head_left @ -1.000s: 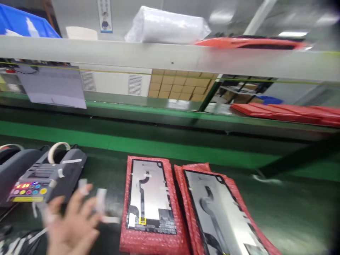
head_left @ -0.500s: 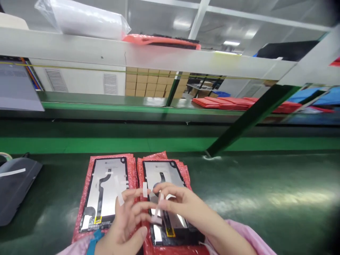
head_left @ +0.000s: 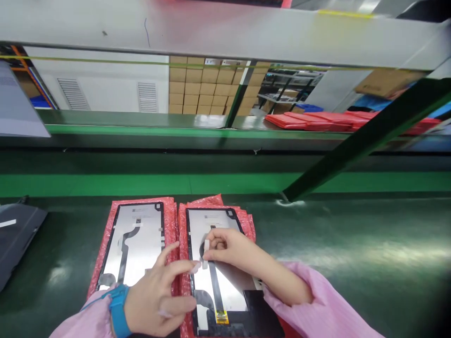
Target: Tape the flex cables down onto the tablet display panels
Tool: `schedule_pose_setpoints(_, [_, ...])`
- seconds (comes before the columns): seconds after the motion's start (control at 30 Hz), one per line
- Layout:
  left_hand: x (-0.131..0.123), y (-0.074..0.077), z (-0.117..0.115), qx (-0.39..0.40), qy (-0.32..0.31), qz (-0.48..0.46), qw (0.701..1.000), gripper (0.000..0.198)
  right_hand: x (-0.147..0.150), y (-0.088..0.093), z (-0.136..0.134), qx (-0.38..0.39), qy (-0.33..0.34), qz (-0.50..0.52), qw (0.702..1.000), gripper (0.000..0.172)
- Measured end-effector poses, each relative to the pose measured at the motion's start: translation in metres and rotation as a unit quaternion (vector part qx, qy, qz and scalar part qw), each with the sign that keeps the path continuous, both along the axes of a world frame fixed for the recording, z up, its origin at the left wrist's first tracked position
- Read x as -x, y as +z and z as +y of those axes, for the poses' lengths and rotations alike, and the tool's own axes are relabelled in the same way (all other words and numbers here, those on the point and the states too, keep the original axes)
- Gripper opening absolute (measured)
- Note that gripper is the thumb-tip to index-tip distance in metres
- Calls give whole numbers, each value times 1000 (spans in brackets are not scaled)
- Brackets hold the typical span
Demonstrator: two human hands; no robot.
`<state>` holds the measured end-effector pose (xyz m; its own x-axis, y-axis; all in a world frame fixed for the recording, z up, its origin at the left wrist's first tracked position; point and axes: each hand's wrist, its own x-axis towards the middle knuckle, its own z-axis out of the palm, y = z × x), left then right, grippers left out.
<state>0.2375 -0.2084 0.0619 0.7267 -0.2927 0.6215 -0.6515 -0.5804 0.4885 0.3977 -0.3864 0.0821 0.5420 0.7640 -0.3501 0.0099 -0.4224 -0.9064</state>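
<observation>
Two display panels lie back-up on red bubble-wrap pads on the green bench: a left panel [head_left: 136,244] and a right panel [head_left: 213,263] with a dark flex cable down its middle. My right hand [head_left: 225,248] is on the upper part of the right panel, its fingers pinched on a small white tape strip [head_left: 206,245] pressed against the cable. My left hand [head_left: 160,300], with a blue wrist strap, hovers between the two panels, fingers spread, a fingertip touching the right panel's left edge. Small tape pieces seem stuck to its fingers.
A dark tape dispenser [head_left: 16,234] sits at the far left edge. Behind the panels runs a green conveyor strip [head_left: 225,183]. A slanted green post [head_left: 352,145] rises on the right. Red pads [head_left: 317,119] are stacked on the far bench.
My left hand came from the tape dispenser to the panels. My right hand took a tape strip and has moved it down onto the right panel's cable. The view tilted downward.
</observation>
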Motion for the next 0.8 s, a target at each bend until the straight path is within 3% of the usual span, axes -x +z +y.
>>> schedule_pose_setpoints(0.23, [-11, -2, -7, -24, -29, -36, 999, 58, 0, -2, 4, 38, 14, -102, 994, 17])
schedule_pose_setpoints(0.43, [-12, -23, -12, -66, -48, -18, 996, 71, 5, -2, 7, 66, -20, -166, 984, 31])
schedule_pose_setpoints(0.57, [-10, -25, -10, -83, -72, 5, 994, 74, -3, -8, 14, 68, -75, -218, 971, 38])
schedule_pose_setpoints(0.63, [-9, -21, -10, -34, -80, 38, 996, 69, -9, -8, 16, 80, -109, -256, 957, 30])
schedule_pose_setpoints(0.7, [-8, -16, -11, 87, -79, 78, 990, 62, -13, -5, 16, 64, -132, -275, 950, 19])
schedule_pose_setpoints(0.8, [-10, -9, -18, 336, -61, 109, 933, 50, -11, 4, 12, -25, -76, -228, 970, 17])
